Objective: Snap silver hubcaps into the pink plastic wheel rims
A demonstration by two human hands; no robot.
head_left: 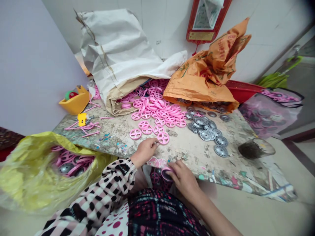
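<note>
My left hand [145, 151] reaches over the front of the table, its fingers closed at the left edge of a pink four-spoke wheel ring [163, 138]. Close to the table's front edge, my right hand [184, 181] grips a pink wheel [167, 174] whose inside looks dark. Beside that wheel, two pink rings [154, 161] lie at the edge. Below my hands is a container whose rim is hidden, with pink and grey wheels [155, 178] in it. A pile of pink rings [157, 108] lies ahead, and grey hubcap-like discs [206, 129] lie to its right.
A white sack [120, 49] and an orange sack [204, 75] lie open at the back. A yellow bag [27, 170] of wheels stands left. Pink rods [91, 133] and a yellow holder [76, 102] are on the table's left; a clear cup [257, 148] is right.
</note>
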